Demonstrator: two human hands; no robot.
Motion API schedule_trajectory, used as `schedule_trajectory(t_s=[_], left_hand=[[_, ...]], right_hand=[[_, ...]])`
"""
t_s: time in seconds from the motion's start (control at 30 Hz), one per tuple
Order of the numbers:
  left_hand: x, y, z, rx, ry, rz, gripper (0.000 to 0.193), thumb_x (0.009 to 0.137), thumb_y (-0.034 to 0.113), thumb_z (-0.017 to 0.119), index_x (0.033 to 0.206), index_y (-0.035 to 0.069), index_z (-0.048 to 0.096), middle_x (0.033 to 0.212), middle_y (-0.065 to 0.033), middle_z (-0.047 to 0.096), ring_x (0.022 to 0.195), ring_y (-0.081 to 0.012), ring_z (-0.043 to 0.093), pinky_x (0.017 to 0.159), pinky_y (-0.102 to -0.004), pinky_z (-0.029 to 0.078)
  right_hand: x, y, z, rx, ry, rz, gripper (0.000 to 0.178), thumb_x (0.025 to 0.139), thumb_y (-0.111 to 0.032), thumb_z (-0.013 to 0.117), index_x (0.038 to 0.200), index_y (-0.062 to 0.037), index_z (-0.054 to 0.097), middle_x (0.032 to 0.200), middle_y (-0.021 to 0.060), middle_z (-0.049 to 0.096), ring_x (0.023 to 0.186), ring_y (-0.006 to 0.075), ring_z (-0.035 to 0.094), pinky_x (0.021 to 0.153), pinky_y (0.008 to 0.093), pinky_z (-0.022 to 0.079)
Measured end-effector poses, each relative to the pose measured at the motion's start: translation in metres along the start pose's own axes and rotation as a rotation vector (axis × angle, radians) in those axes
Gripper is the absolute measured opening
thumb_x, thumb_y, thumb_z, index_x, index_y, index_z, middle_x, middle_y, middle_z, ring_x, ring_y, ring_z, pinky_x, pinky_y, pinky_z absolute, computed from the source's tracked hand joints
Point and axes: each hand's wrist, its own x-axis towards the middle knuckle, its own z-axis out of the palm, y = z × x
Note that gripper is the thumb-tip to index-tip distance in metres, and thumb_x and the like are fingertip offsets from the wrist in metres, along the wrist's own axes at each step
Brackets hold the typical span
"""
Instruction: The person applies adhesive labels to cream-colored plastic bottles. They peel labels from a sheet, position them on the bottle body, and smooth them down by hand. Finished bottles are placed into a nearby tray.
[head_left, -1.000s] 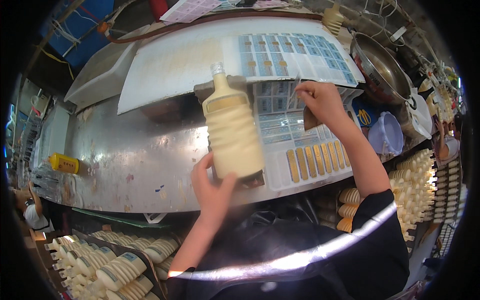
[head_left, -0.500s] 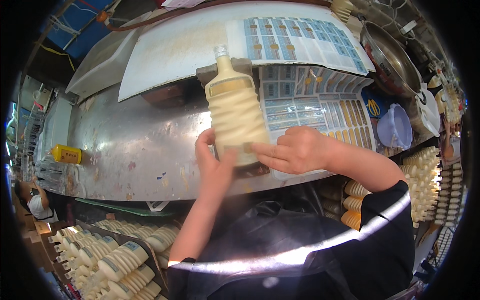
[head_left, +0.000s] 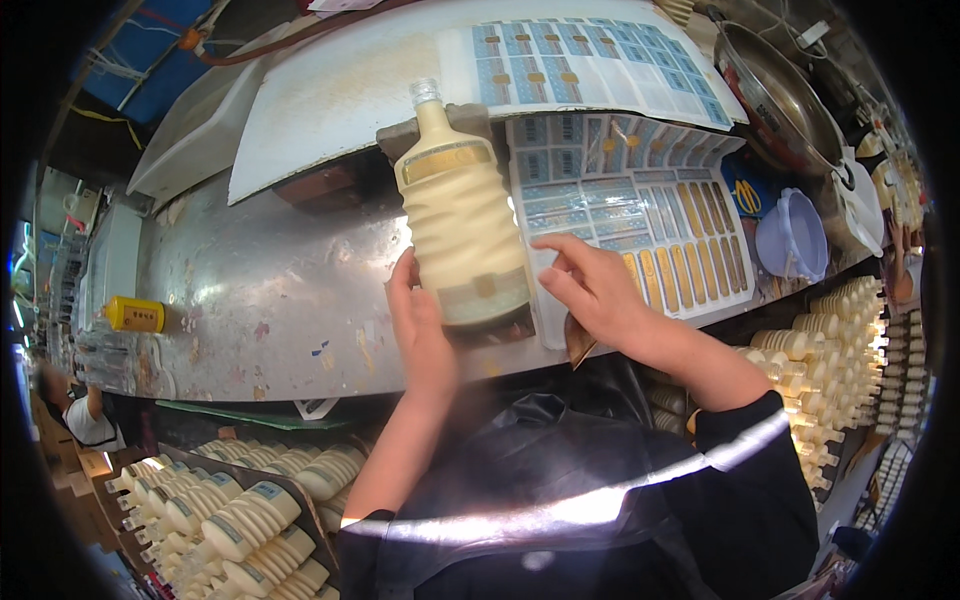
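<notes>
A cream bottle (head_left: pixel 462 222) with wavy ridges and a clear neck lies on a dark rest (head_left: pixel 398 140), neck pointing away from me. A gold band crosses its shoulder, and a greyish label strip with a small darker square (head_left: pixel 484 287) crosses its lower body. My left hand (head_left: pixel 418 320) grips the bottle's lower left side, fingers along its edge and thumb on its face. Off the bottle to the right is my right hand (head_left: pixel 592 290), thumb and forefinger apart, other fingers curled. A gold-brown pointed piece (head_left: pixel 578 342) shows under it; whether the hand touches it is unclear.
Sheets of blue and gold labels (head_left: pixel 690 240) lie right of the bottle and on the white board (head_left: pixel 330 110) behind. A yellow bottle (head_left: pixel 135 314) stands left; a lavender bucket (head_left: pixel 790 235) and large pan (head_left: pixel 785 90) are right. Stacked cream bottles (head_left: pixel 240 520) flank me below.
My right hand has lifted off the bottle's lower label and moved right, its fingers parting. The gold-brown piece now shows beneath it. My left hand stays at the bottle's side.
</notes>
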Motion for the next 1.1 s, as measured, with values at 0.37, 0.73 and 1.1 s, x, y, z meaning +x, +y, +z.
schedule_trajectory(t_s=[0.37, 0.73, 1.1], left_hand=[[0.004, -0.004, 0.007, 0.246, 0.015, 0.042, 0.072, 0.098, 0.037, 0.062, 0.15, -0.005, 0.036, 0.139, -0.0214, 0.042, 0.133, -0.0337, 0.042, 0.116, -0.0464, 0.031], [0.005, -0.009, 0.006, 0.182, -0.022, -0.025, 0.07, 0.104, 0.037, 0.057, 0.154, -0.005, 0.03, 0.15, -0.0188, 0.039, 0.138, -0.0277, 0.041, 0.118, -0.0409, 0.032], [-0.003, -0.008, -0.004, 0.015, -0.083, 0.006, 0.062, 0.108, 0.025, 0.045, 0.159, -0.004, 0.027, 0.152, -0.0162, 0.035, 0.144, -0.027, 0.034, 0.122, -0.0394, 0.025]], right_hand=[[0.016, -0.023, 0.03, 0.284, 0.012, 0.391, 0.05, 0.088, -0.041, 0.074, 0.117, 0.0003, 0.071, 0.078, 0.0119, 0.07, 0.071, 0.0207, 0.066, 0.069, 0.0355, 0.052], [0.011, -0.014, 0.038, 0.391, 0.056, 0.36, 0.052, 0.09, -0.041, 0.073, 0.126, -0.0024, 0.069, 0.078, 0.0081, 0.068, 0.07, 0.0153, 0.062, 0.067, 0.0324, 0.051], [0.005, 0.006, 0.047, 0.57, 0.016, 0.27, 0.049, 0.102, -0.03, 0.062, 0.142, -0.0036, 0.058, 0.099, 0.0073, 0.071, 0.085, 0.0122, 0.062, 0.08, 0.0304, 0.053]])
